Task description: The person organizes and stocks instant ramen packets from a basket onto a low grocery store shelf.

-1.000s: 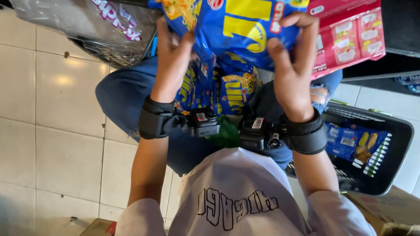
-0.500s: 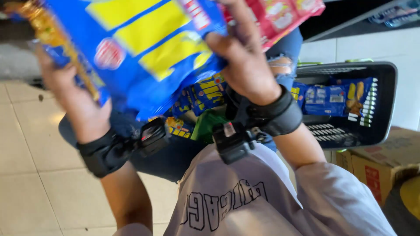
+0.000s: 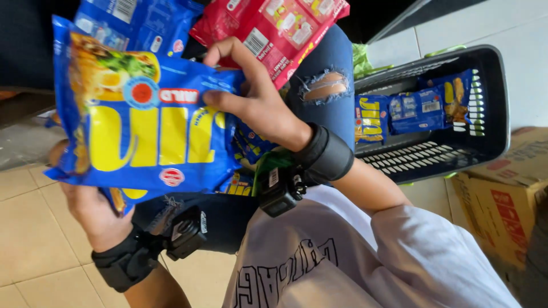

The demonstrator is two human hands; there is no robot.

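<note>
Here, left hand (image 3: 94, 214) gripping blue noodle packet (image 3: 142, 131) from beneath, right hand (image 3: 257, 100) fingers pinching its edge, dark basket (image 3: 496, 97) nearby

Glossy plastic noodle packet (image 3: 142, 125); matt plastic basket (image 3: 496, 108)

Blue, yellow and red packets, and a dark basket

The big packet (image 3: 142, 120) is bright blue with fat yellow letters, a red and white round mark, and a picture in yellow and green. The packet above it (image 3: 274, 28) is red with white patches and a black-striped code. The basket (image 3: 491, 85) is dark grey, and the packets inside it (image 3: 411, 111) are blue and yellow. The jeans (image 3: 325, 85) are blue. The wrist bands (image 3: 328, 154) are black. The shirt (image 3: 354, 256) is pale grey with black letters. The floor tiles (image 3: 28, 239) are beige. The box (image 3: 502, 194) is brown with red marks.
</note>
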